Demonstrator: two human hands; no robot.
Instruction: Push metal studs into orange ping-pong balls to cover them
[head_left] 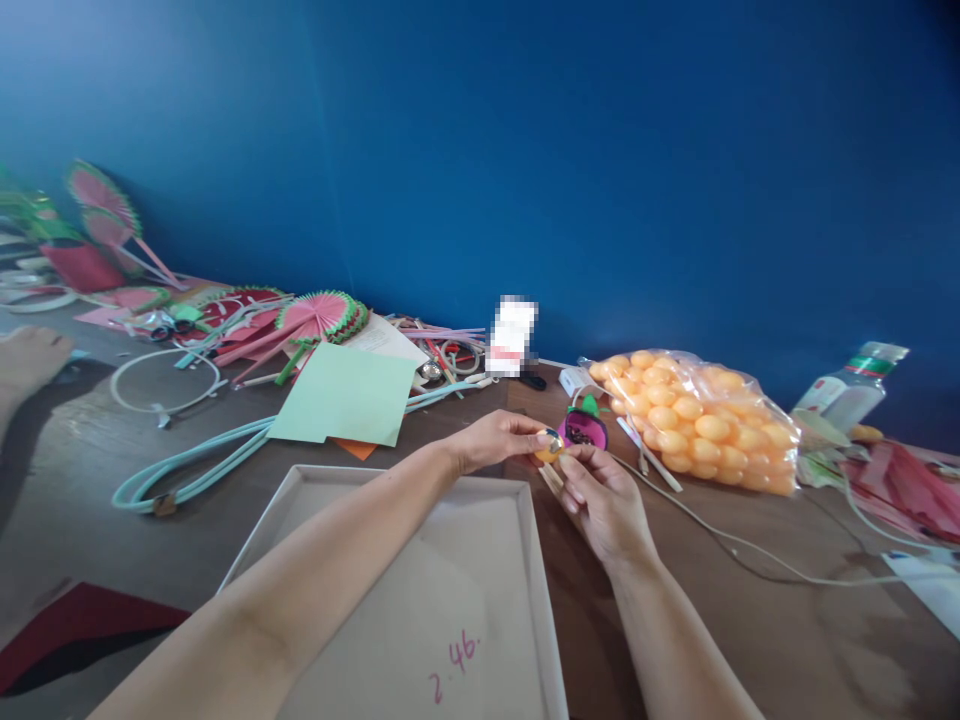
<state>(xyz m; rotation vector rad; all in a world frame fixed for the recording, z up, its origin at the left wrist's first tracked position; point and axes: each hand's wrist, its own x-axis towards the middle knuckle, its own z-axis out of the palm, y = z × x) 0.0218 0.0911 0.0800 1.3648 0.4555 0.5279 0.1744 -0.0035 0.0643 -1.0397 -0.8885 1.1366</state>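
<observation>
Just beyond the far right corner of a shallow white box lid [525, 540], both hands meet around a small orange ball [548, 455] with a dark patch on its upper side. My left hand [495, 440] pinches it from the left between thumb and fingers. From the right, my right hand [606, 500] has its thumb and fingertips closed on the same ball. Right behind the ball lies a small purple holder [592, 430] with dark bits inside and green at its top. To the right rests a clear bag of similar orange balls [697, 425].
Green paper sheets [349, 390], a pale blue cable [202, 475] and pink-green paper fans [322, 315] lie to the left. A phone [511, 335] leans against the blue wall. A white cord [735, 545] and a tilted bottle [851, 390] are at right. Someone's hand [37, 360] shows far left.
</observation>
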